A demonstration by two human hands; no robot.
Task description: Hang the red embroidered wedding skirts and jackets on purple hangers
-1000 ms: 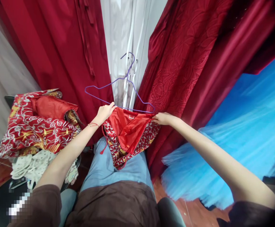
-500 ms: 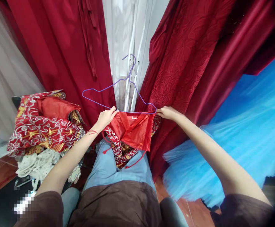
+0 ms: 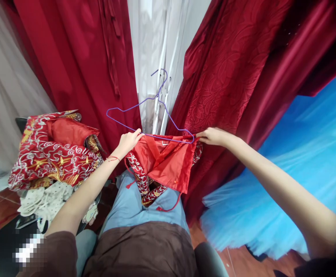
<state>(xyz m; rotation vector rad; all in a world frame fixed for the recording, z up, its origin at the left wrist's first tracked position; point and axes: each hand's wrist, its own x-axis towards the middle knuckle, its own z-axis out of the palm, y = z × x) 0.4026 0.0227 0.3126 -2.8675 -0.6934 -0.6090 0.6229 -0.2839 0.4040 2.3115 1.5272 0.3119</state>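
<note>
red drapes, hands (image 3: 129,139) outstretched

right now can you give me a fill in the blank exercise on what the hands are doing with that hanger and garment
1. The left hand and the right hand hold a red embroidered garment along the bottom bar of a wire hanger coloured ____.
2. The garment hangs down over the person's light ____ trousers.
3. On the person's left lies a pile of embroidered red clothes; on the right is tulle coloured ____.

Missing words: purple; blue; blue
</note>
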